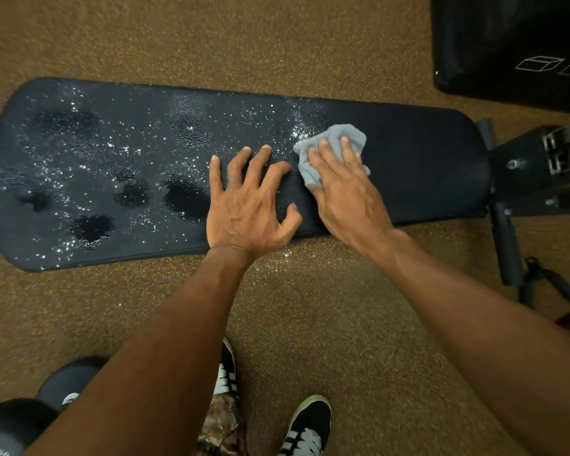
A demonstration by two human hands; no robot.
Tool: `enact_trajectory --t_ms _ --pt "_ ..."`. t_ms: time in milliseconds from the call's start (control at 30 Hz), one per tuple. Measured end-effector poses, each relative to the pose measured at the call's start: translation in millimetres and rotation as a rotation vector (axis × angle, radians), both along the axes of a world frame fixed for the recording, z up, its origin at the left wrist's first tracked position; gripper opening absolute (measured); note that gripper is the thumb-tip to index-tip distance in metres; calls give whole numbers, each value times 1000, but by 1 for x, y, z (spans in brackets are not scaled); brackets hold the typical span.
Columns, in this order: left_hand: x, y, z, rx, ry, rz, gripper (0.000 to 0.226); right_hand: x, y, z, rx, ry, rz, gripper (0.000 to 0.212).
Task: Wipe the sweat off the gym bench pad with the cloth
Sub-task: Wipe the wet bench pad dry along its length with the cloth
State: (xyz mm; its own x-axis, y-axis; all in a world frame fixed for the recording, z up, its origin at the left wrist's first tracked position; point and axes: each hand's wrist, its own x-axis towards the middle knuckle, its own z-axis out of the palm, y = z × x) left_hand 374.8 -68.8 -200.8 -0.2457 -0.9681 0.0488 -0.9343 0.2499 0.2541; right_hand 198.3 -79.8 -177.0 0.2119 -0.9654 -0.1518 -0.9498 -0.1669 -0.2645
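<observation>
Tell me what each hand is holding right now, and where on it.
The right hand presses the bunched grey cloth flat under its fingers and palm against the bench pad. The left hand holds nothing; it rests spread on the pad.

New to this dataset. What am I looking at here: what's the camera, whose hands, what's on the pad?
There is one picture, from a wide-angle camera on a person's head, looking down. No robot: these are bare hands. The long black bench pad is speckled with sweat droplets across its left part; the right part looks dry. The right hand presses a crumpled grey cloth flat onto the pad at the wet edge. The left hand rests spread on the pad beside it, holding nothing. Below are the person's shoes on speckled floor.
</observation>
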Motion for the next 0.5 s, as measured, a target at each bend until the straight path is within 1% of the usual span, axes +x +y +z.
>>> enact_trajectory --t_ms 100,200,333,400,500 --pt "0 0 1 -3 -4 2 62 -27 15 4 26 40 69 56" --pt "-1 0 1 0 -3 6 61 -30 -3 4 42 47 -8 55" --pt "-1 1 0 -11 2 6 62 5 -19 0 16 -1 -76 55" --pt "-1 0 -1 -11 4 4 63 6 -7 -2 6 -7 3 55" --pt "-1 0 1 0 6 5 62 -22 8 -1 17 36 90 56"
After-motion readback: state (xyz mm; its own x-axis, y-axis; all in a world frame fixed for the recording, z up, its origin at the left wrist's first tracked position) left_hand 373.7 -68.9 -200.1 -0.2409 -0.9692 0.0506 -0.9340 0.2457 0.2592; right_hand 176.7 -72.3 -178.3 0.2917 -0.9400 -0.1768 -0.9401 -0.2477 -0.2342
